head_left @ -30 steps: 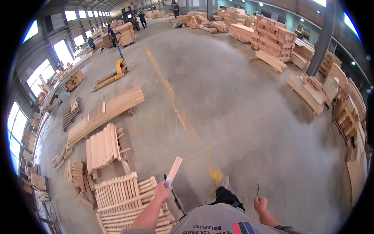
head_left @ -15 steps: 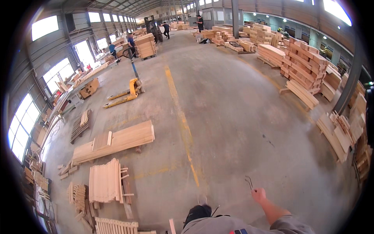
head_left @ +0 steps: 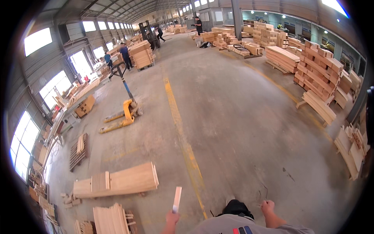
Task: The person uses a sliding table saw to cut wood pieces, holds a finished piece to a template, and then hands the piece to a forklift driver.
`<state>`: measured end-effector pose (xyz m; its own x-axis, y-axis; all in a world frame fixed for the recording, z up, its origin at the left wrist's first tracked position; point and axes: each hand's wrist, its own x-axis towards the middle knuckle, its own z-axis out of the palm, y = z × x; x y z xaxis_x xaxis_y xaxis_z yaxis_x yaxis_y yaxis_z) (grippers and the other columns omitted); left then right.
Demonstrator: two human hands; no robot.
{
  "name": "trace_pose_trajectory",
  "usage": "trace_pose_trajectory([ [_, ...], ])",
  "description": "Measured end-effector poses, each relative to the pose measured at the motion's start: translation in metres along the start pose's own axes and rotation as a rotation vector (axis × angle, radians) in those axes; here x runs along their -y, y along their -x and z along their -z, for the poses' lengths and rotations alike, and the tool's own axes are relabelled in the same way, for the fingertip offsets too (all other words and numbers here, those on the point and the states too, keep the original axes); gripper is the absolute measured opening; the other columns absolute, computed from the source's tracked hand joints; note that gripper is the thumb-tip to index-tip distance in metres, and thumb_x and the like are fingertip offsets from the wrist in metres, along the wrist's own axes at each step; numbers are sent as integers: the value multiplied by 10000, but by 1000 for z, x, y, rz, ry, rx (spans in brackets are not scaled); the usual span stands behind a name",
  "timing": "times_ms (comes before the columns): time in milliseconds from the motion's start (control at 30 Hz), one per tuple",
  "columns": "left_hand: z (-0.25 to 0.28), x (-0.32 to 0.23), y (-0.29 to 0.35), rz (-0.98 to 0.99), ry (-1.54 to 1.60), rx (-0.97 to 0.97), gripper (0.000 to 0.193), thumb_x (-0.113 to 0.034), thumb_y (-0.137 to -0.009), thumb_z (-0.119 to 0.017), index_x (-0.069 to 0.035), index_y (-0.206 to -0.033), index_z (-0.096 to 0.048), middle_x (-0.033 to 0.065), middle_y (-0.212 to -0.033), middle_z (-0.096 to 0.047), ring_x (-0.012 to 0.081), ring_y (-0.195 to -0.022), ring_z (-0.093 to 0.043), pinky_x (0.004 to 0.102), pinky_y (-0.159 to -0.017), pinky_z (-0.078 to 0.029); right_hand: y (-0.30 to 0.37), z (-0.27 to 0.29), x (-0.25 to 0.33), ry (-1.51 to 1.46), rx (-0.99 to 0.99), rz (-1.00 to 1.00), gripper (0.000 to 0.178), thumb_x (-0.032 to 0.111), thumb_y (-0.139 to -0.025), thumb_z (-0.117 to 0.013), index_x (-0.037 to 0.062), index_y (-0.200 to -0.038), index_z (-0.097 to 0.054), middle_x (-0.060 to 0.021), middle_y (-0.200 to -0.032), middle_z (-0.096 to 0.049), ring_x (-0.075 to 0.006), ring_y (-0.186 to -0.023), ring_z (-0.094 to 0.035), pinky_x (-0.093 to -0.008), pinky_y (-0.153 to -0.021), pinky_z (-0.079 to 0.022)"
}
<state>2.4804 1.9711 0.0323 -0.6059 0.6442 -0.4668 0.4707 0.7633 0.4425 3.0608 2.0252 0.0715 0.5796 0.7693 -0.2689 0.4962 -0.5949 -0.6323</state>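
On the floor (head_left: 233,128) a jack (head_left: 127,110) stands toward the left edge, boards (head_left: 130,181) toward the near-left corner, and over the near edge a strip (head_left: 177,198) rises from the left hand (head_left: 171,217) (fingers closed round it), the right hand (head_left: 267,206), fingers curled, holding a wiry thing (head_left: 267,192).

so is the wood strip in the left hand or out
In: the left hand grips the wood strip by its near end.

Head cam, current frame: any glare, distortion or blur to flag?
Head view: left-wall windows blown out white; head view: black corners, straight edges bowed near the rim; head view: wood strip in the left hand outlined clearly, thin dark item at the right hand too fine to identify.
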Motion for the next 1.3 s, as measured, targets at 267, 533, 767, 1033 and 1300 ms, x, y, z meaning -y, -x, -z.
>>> trace_pose_trajectory([
  [267,45,-249,-179,-31,-22,-42,383,-271,-755,-781,5,-1004,-691,176,-948,-724,327,-905,-704,447,-807,-545,-199,-123,115,124,52,-56,260,168,-831,-630,-60,-717,-683,-241,-703,-662,-378,-661,-674,-465,-660,-520],
  [533,-14,-333,-276,179,-183,258,341,-290,-744,-773,-4,-906,-682,154,-851,-711,288,-785,-695,429,-722,-546,-462,-239,466,126,227,469,324,263,-860,-636,-29,-720,-660,-200,-679,-649,-335,-631,-642,-432,-625,-510],
  [767,-5,-465,-495,173,-233,276,344,-295,-740,-770,-5,-903,-682,154,-842,-709,291,-779,-697,431,-712,-546,-587,-343,692,-139,234,334,330,256,-859,-620,-19,-679,-653,-184,-671,-653,-262,-640,-665,-415,-626,-509],
  [1033,125,-729,-842,-56,21,-28,409,-302,-747,-768,6,-999,-673,175,-937,-715,332,-867,-694,448,-770,-537,-684,-415,701,249,141,128,281,235,-817,-611,-19,-766,-720,-254,-874,-689,-441,-828,-669,-506,-793,-524],
  [1300,167,-921,-1057,-145,92,-97,357,-275,-739,-761,2,-951,-686,179,-912,-724,310,-879,-712,441,-773,-546,-902,-572,845,356,69,319,308,256,-850,-605,-18,-761,-714,-217,-747,-684,-401,-782,-688,-503,-709,-523],
])
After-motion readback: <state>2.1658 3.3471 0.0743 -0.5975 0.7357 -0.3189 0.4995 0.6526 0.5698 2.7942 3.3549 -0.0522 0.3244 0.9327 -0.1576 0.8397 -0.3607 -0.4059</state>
